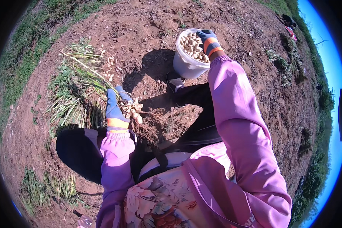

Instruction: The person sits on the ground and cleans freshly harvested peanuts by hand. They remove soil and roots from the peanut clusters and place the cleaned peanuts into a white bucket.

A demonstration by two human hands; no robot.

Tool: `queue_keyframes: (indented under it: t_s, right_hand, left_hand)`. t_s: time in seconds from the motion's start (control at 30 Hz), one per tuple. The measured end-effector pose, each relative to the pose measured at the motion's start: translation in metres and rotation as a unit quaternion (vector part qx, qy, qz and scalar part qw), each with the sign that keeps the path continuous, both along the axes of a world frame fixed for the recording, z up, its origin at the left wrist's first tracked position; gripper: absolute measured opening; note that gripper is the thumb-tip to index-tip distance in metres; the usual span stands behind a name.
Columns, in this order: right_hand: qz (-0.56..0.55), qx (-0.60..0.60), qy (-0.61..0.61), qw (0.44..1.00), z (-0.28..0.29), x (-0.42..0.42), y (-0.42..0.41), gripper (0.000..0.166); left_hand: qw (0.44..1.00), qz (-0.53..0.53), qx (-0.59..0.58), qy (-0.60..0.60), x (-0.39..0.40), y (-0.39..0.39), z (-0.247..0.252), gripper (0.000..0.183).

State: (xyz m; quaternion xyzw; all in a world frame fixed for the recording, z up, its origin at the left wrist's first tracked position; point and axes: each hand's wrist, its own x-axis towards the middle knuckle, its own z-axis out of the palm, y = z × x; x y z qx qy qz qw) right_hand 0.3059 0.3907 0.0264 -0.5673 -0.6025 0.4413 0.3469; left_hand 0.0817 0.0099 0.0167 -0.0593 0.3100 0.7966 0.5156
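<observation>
My left hand (117,107), in a blue-grey glove with an orange cuff, is closed around the stems of a bunch of peanut plants (94,78). Peanut pods (137,117) and thin brown roots (149,125) hang out on the right side of that hand. My right hand (207,41), gloved alike, is at the right rim of a white plastic bucket (189,68) filled with peanuts in the shell (192,45). Its fingertips reach over the rim by the peanuts; whether they hold anything is hidden.
Pulled peanut plants (65,108) lie heaped at the left, with loose pods (109,64) beside them on the brown soil. My shoe (175,81) is just below the bucket. More plant heaps (285,64) lie at the right and a patch (50,185) at the lower left.
</observation>
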Motion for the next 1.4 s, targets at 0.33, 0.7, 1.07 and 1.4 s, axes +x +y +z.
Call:
queue_keyframes:
  t_s: [0.33,0.7,1.07,1.4]
  right_hand:
    - [0.359,-0.104,0.211,0.903,0.067,-0.068,-0.233,0.019]
    - [0.413,-0.038,0.032,0.909,-0.007,-0.105,-0.296,0.03]
    - [0.211,-0.346,0.377,0.833,0.006,-0.103,-0.319,0.011]
    - [0.202,-0.364,0.407,0.813,0.002,-0.102,-0.318,0.011]
  left_hand:
    - [0.997,0.016,-0.044,0.06,-0.017,-0.001,-0.006,0.039]
    - [0.881,0.098,-0.161,0.434,-0.043,0.005,-0.092,0.043]
    - [0.984,0.034,0.14,-0.105,-0.017,-0.005,-0.021,0.042]
    - [0.967,-0.009,0.226,-0.117,-0.014,-0.003,-0.014,0.031]
